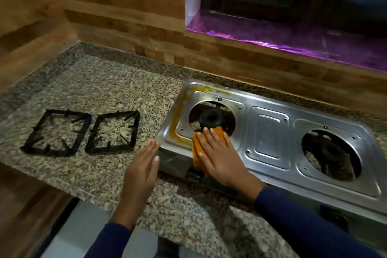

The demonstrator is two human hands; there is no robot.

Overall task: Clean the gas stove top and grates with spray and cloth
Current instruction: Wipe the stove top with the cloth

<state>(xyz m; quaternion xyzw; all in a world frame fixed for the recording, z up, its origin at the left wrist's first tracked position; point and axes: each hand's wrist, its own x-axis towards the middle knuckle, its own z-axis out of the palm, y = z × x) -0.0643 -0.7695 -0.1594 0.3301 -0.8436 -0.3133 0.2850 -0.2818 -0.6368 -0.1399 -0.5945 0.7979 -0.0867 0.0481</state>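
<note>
Cloth on the steel, grates waiting

Wiping is the step in hand, and by the look of it an early one. The right hand lies flat on the orange cloth, fingers straight and slightly spread. It presses the cloth onto the stove top at the front edge of the left burner; part of the cloth hangs over the stove's front face. The left hand holds nothing. Its fingers are straight and close together, and it is over the granite counter just beside the stove's front-left corner; whether it touches the stone I cannot tell.

Done, as far as it shows: both grates are off and lie side by side on the counter well to the left, the far grate and the near grate just apart from each other.

Left to do: a yellow-orange stain runs along the left channel and the back-left corner of the steel, beyond where the cloth sits. The middle panel and the area round the right burner look cleaner, though smears may not show here. Neither grate shows any sign of wiping, so both probably remain to be cleaned. No spray bottle is in view.
</note>
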